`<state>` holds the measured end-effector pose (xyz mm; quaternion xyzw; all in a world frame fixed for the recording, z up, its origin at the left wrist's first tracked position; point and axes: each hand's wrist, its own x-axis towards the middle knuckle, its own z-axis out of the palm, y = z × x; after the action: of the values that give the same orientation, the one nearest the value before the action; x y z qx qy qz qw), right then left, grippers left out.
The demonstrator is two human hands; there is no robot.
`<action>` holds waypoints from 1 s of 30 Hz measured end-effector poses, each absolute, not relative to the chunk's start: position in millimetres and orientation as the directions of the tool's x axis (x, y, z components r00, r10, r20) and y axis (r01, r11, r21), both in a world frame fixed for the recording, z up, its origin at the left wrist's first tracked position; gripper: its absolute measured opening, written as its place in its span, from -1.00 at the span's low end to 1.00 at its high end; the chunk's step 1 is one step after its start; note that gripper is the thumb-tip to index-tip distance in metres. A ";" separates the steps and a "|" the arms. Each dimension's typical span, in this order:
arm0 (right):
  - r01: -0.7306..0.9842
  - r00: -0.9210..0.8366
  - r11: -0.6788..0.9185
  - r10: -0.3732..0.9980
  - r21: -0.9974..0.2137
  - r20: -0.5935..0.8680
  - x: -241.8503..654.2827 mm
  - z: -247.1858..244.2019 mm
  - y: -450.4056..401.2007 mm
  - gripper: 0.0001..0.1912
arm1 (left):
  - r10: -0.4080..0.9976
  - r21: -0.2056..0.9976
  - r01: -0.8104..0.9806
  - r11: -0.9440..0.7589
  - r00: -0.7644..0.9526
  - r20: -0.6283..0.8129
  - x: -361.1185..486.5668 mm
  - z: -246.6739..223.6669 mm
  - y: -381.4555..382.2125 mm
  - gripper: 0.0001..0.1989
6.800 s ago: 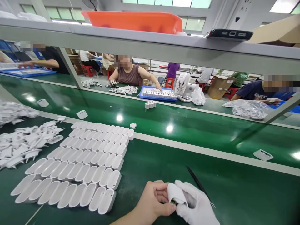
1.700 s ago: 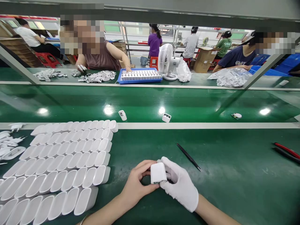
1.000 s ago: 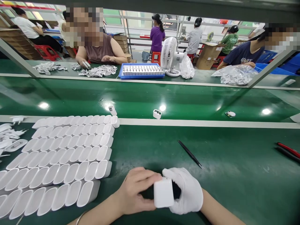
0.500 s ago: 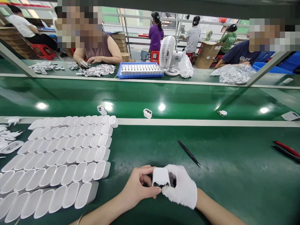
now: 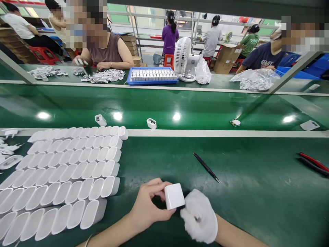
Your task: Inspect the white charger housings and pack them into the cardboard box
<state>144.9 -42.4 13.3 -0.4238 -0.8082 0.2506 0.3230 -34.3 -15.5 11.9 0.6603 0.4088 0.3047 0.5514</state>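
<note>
Between the thumb and fingers of my bare left hand [image 5: 151, 200] is a white box-shaped housing [image 5: 174, 196], a smooth face turned up. Just right of it is my right hand [image 5: 199, 216] in a white glove, fingers curled in; whether it holds something is hidden. Black tweezers [image 5: 207, 167] lie on the green bench beyond my hands. To the left, slanted rows of white housings [image 5: 91, 214] cover the bench.
Small white parts [image 5: 151, 123] sit on the green strip [image 5: 205, 106] behind a pale rail [image 5: 218, 133]. Red-and-black pliers [image 5: 312, 164] lie at the right edge. White plug parts [image 5: 10, 149] are at far left. Across, people sit near a fan [image 5: 183, 58] and blue tray [image 5: 153, 76].
The housing has turned in my left hand, its smooth face now up. My gloved right hand has come off it, moved slightly toward me and curled. The small parts on the strip have shifted left.
</note>
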 end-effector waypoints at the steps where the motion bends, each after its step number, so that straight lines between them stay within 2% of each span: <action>1: 0.517 -0.427 0.548 0.831 -0.658 0.357 146.1 15.7 -43.7 -0.64 | 0.883 0.967 0.232 -0.102 0.469 -0.019 -34.7 11.7 -15.9 -0.73; 4: 0.507 -0.372 0.632 0.774 -0.587 0.512 155.2 25.6 -43.3 -0.66 | 0.903 0.938 0.236 -0.255 0.405 0.144 -39.7 14.1 -15.2 -0.65; 6: 0.537 -0.325 0.650 0.748 -0.538 0.579 161.8 30.8 -41.0 -0.75 | 0.862 0.826 0.289 -0.483 0.324 0.390 -46.9 19.3 -12.6 -0.59; 8: 0.581 -0.328 0.644 0.745 -0.497 0.581 164.5 32.4 -39.2 -0.83 | 0.656 0.563 0.337 -0.755 0.363 0.662 -55.9 26.5 -9.3 -0.57; 9: 0.603 -0.350 0.646 0.741 -0.468 0.573 163.9 31.7 -38.7 -0.85 | 0.514 0.402 0.326 -0.855 0.437 0.738 -60.3 30.2 -7.9 -0.59; 11: 0.632 -0.398 0.670 0.712 -0.390 0.578 159.9 28.6 -38.5 -0.86 | 0.274 0.151 0.254 -0.955 0.575 0.771 -66.7 35.9 -6.9 -0.66; 12: 0.636 -0.421 0.687 0.691 -0.351 0.588 157.4 26.8 -38.7 -0.84 | 0.208 0.083 0.227 -0.970 0.612 0.763 -68.1 37.4 -7.7 -0.68; 14: 0.639 -0.449 0.712 0.653 -0.292 0.610 153.1 23.6 -39.1 -0.79 | 0.200 0.060 0.249 -0.967 0.592 0.781 -67.1 37.6 -12.0 -0.69; 17: 0.651 -0.458 0.715 0.639 -0.257 0.618 151.5 21.6 -38.9 -0.72 | 0.243 0.097 0.283 -0.954 0.541 0.805 -59.6 32.7 -22.8 -0.69; 22: 0.661 -0.452 0.687 0.685 -0.301 0.572 155.9 20.6 -38.2 -0.73 | 0.364 0.253 0.306 -0.918 0.391 0.845 -50.2 26.9 -31.8 -0.65; 26: 0.638 -0.436 0.677 0.710 -0.366 0.553 157.0 17.2 -38.9 -0.74 | 0.207 0.146 0.150 -0.978 0.583 0.786 -56.3 31.7 -19.8 -0.63; 30: 0.626 -0.403 0.650 0.743 -0.430 0.535 155.9 14.4 -39.6 -0.79 | 0.219 0.133 0.185 -0.974 0.599 0.770 -62.0 35.6 -9.7 -0.67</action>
<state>155.9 -39.6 14.4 -0.4106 -0.8335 0.0805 0.3607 -62.0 -9.7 35.6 0.8940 0.1131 0.4331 0.0196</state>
